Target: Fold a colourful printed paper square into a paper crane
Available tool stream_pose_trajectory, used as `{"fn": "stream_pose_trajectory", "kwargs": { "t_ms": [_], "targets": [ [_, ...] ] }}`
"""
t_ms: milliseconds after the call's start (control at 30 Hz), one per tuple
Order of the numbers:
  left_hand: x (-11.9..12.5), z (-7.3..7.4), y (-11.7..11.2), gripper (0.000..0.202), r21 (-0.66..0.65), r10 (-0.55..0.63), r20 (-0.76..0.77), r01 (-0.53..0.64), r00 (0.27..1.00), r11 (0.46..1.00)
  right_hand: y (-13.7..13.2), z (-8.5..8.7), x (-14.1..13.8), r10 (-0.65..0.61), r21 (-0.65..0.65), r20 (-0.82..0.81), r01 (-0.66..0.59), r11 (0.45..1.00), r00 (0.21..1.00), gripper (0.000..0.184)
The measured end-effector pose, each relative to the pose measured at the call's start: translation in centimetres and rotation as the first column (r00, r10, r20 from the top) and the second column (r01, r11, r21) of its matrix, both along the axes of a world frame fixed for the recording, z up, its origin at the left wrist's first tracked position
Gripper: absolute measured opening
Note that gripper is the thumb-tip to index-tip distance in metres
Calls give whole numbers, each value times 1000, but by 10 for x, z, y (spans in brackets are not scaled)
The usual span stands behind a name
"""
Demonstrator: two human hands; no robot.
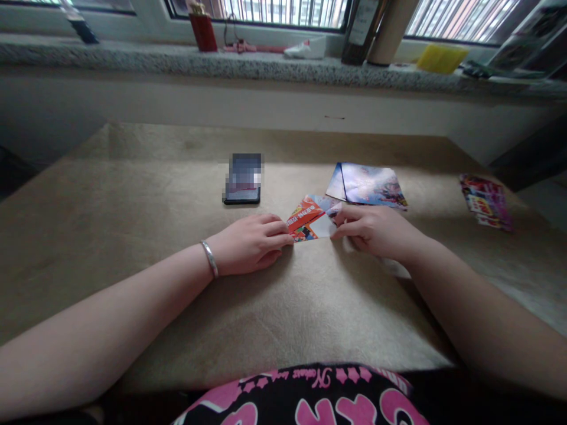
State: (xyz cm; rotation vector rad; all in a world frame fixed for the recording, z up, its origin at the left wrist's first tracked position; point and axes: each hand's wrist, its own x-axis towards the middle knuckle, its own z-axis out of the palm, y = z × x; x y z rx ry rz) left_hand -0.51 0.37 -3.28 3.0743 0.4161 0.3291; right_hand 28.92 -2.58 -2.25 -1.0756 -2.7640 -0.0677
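A small folded sheet of printed paper (pixel 312 219), orange-red, white and multicoloured, lies on the table between my hands. My left hand (pixel 250 243), with a silver bangle at its wrist, has its fingertips pressed together on the paper's left edge. At the right side my right hand (pixel 376 230) pinches the paper's corner between thumb and fingers. Just behind the right hand are glossy printed sheets (pixel 372 184), overlapping one another and bluish-purple in colour. The undersides of both hands are hidden.
A dark phone (pixel 243 178), its screen pixelated, lies behind my left hand. Pink and red printed papers (pixel 486 202) lie at the far right of the brown tabletop (pixel 146 195). On the granite sill (pixel 266 64) stand a red bottle (pixel 202 28) and a yellow item (pixel 442 59).
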Motion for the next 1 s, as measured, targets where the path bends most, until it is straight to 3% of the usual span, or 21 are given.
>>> {"fn": "stream_pose_trajectory", "kwargs": {
  "t_ms": [1000],
  "targets": [
    [-2, -2, 0, 27, -1, 0, 15, 0, 1000, 1000, 2, 3, 13, -5, -75, -17, 4, 997, 1000, 32]
  ]
}}
